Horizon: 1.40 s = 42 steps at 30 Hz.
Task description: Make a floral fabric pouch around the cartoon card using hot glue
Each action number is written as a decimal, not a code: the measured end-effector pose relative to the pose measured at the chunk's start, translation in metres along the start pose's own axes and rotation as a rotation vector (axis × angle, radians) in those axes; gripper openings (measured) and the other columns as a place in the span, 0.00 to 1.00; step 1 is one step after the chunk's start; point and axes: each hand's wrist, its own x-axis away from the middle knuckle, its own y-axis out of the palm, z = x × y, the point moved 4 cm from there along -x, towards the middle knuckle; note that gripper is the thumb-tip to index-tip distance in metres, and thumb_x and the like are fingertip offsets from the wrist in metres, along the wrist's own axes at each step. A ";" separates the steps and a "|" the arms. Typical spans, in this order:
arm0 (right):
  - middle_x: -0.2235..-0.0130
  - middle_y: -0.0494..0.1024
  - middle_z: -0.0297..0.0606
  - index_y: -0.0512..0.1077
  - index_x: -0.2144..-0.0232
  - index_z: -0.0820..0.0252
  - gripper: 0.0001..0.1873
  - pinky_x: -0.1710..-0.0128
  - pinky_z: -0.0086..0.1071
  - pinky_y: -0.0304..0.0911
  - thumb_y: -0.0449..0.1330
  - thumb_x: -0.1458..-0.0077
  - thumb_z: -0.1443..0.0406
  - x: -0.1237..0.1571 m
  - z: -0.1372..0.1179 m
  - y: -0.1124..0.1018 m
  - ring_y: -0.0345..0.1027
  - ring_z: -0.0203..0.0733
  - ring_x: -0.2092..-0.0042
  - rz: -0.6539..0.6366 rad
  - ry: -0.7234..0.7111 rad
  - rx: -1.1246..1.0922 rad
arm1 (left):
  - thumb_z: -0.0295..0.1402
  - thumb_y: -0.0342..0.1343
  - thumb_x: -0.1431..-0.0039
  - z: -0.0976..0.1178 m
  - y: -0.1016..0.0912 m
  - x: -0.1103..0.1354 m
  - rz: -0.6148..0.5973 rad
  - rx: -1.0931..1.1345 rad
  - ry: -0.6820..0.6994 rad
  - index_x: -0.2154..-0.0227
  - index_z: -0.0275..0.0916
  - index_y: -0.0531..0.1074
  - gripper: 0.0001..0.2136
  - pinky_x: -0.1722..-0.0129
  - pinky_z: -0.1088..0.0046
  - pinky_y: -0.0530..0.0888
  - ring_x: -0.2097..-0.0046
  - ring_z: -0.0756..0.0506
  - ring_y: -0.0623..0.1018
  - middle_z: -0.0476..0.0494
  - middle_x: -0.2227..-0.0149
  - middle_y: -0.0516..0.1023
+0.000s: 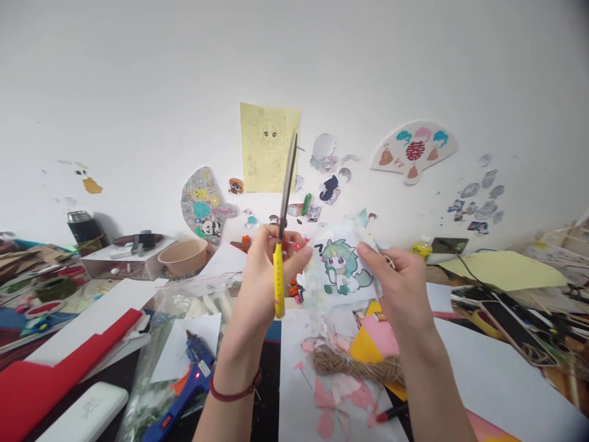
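My left hand (271,270) is closed around yellow-handled scissors (278,279), seen nearly edge-on with the blades pointing up. Its thumb tip reaches the left edge of a paper cutout (343,270), though whether it presses on the sheet I cannot tell. The cutout shows a green-maned unicorn with a question mark and is held upright. My right hand (398,276) pinches its right side, thumb in front and fingers mostly behind. Below both hands lie a white sheet (294,387) with pink paper scraps (345,390) and a bundle of brown twine (359,366).
A blue glue gun (196,380) with a red light lies at left, near a white power bank (85,414) and red sheet (69,380). A tan bowl (184,256) stands behind. At right are a dark phone (518,331) and yellow paper (506,270). Drawings cover the wall.
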 end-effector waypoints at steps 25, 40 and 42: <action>0.81 0.59 0.26 0.72 0.75 0.57 0.16 0.80 0.31 0.48 0.70 0.48 0.53 0.009 -0.004 0.007 0.48 0.32 0.80 0.075 0.030 -0.177 | 0.39 0.67 0.46 -0.007 0.013 0.007 0.065 -0.314 0.187 0.65 0.43 0.60 0.18 0.66 0.72 0.63 0.68 0.50 0.67 0.52 0.67 0.69; 0.73 0.77 0.35 0.77 0.76 0.57 0.15 0.69 0.33 0.67 0.72 0.53 0.53 -0.004 0.008 0.006 0.70 0.42 0.70 -0.361 0.226 -0.142 | 0.36 0.70 0.50 -0.014 0.004 -0.004 0.081 -0.043 0.046 0.68 0.42 0.63 0.19 0.73 0.76 0.61 0.74 0.54 0.64 0.57 0.73 0.63; 0.76 0.76 0.35 0.77 0.78 0.58 0.18 0.73 0.32 0.64 0.71 0.51 0.51 -0.005 0.010 0.004 0.68 0.40 0.72 -0.367 0.245 -0.131 | 0.36 0.70 0.49 -0.013 0.001 -0.005 0.090 -0.046 0.034 0.68 0.42 0.63 0.17 0.74 0.76 0.60 0.75 0.54 0.62 0.57 0.74 0.62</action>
